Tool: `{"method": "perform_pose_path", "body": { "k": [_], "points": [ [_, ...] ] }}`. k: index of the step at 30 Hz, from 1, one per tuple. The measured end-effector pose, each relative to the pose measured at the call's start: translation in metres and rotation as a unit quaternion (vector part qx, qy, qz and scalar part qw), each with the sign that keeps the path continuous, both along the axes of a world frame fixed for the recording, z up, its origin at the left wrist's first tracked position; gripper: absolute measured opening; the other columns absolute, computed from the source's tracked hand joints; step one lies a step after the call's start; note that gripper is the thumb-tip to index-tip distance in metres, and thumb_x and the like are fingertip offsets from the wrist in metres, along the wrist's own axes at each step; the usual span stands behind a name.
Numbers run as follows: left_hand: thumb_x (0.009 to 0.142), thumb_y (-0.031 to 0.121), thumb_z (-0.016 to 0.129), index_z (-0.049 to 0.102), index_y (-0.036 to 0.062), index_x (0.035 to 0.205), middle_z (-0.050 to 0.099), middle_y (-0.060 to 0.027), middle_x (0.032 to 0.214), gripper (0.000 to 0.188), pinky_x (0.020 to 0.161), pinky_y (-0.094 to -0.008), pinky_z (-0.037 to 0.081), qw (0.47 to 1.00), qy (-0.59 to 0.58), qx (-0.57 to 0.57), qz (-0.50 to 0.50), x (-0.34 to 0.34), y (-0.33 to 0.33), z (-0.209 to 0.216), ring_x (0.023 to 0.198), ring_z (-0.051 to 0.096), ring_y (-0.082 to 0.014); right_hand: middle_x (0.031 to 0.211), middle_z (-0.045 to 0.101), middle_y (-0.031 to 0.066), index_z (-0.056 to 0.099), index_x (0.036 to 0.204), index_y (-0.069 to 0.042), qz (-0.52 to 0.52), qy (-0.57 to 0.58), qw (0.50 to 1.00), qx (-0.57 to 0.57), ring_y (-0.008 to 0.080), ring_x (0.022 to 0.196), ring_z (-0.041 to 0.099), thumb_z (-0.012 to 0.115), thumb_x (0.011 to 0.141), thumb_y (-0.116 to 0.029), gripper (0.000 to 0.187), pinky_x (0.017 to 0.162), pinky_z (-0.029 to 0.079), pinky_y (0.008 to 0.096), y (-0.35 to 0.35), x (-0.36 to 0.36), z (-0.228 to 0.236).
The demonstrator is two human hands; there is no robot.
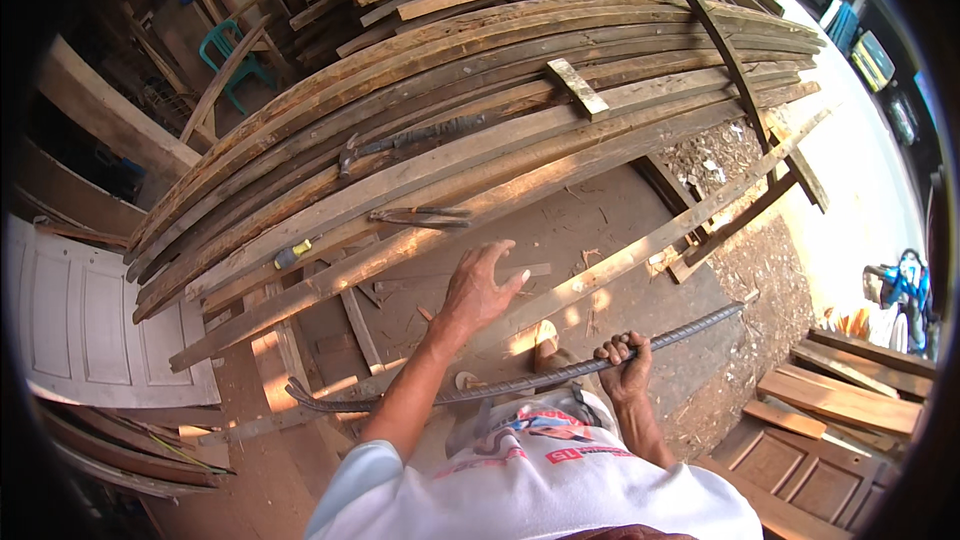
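My right hand (624,365) is closed around a long dark ribbed crowbar (510,386), held crosswise in front of my body. Its curved end lies to the left, behind my left forearm, and its straight end points right. My left hand (483,285) is empty, fingers apart, reaching forward near the closest beam. Just beyond it, a pair of pincers (422,218) rests on the long wooden beams (400,236). Farther back on them lies a hammer (410,137) with a dark handle. A yellow-and-black tool handle (292,254) sits on the beams at the left.
A short wood block (577,90) lies across the beams. One loose plank (680,228) slants toward the right over wood chips (770,310). White panelled door (100,310) at left; brown door (800,470) and boards at lower right. A green chair (235,55) stands far left.
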State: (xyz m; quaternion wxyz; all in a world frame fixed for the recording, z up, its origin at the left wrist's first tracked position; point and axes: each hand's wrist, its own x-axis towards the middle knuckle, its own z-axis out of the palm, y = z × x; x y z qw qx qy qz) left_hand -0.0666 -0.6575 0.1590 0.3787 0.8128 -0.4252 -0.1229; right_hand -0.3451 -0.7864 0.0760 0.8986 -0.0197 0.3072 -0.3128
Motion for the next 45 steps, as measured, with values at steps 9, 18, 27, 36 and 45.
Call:
{"method": "perform_pose_path", "body": {
  "k": [9, 18, 27, 36, 45],
  "points": [
    [0.088, 0.035, 0.074, 0.027, 0.0126, 0.157, 0.045, -0.0278, 0.143, 0.086, 0.110, -0.0507, 0.040, 0.991, -0.135, -0.012, -0.002, 0.087, -0.279, -0.019, 0.134, 0.044, -0.0437, 0.063, 0.049, 0.0027, 0.052, 0.074, -0.013, 0.084, -0.034, 0.994, 0.063, 0.0197, 0.063, 0.051, 0.061, 0.091, -0.025, 0.022, 0.082, 0.046, 0.0417, -0.011, 0.011, -0.026],
    [0.087, 0.043, 0.074, 0.050, 0.0109, 0.143, 0.034, -0.0314, 0.152, 0.069, 0.115, -0.0586, 0.031, 0.976, -0.179, 0.115, 0.050, 0.100, -0.394, -0.050, 0.141, 0.035, -0.0469, 0.069, 0.051, 0.0040, 0.054, 0.083, -0.012, 0.072, -0.041, 0.992, 0.098, 0.0216, 0.069, 0.050, 0.061, 0.093, -0.024, 0.017, 0.084, 0.045, 0.0422, -0.022, 0.011, -0.029],
    [0.085, 0.024, 0.074, 0.055, -0.0039, 0.135, 0.065, -0.0178, 0.125, 0.060, 0.102, -0.0429, 0.048, 0.865, 0.472, -0.118, 0.122, 0.191, -0.267, -0.055, 0.116, 0.061, -0.0270, 0.066, 0.050, 0.0024, 0.055, 0.081, -0.011, 0.110, 0.002, 0.989, 0.100, 0.0206, 0.065, 0.051, 0.062, 0.091, -0.023, 0.017, 0.084, 0.046, 0.0415, -0.022, 0.016, -0.027],
    [0.077, 0.052, 0.078, 0.029, -0.0086, 0.154, 0.050, -0.0293, 0.141, 0.109, 0.109, -0.0396, 0.042, 0.935, 0.272, -0.190, 0.124, 0.019, 0.057, 0.088, 0.132, 0.050, -0.0317, 0.064, 0.048, 0.0000, 0.057, 0.084, -0.008, 0.093, -0.038, 0.987, -0.122, 0.0112, 0.055, 0.042, 0.057, 0.102, -0.026, 0.026, 0.070, 0.047, 0.0324, -0.009, 0.035, 0.046],
    [0.086, 0.033, 0.079, 0.053, -0.0018, 0.137, 0.063, -0.0105, 0.121, 0.067, 0.093, -0.0315, 0.051, 0.784, 0.286, -0.405, 0.373, -0.116, 0.331, 0.002, 0.109, 0.060, -0.0166, 0.060, 0.036, -0.0014, 0.047, 0.077, -0.007, 0.157, -0.313, 0.836, -0.422, 0.0084, 0.050, 0.034, 0.049, 0.107, -0.031, 0.039, 0.053, 0.037, 0.0244, 0.030, 0.071, 0.227]
  ]
}}
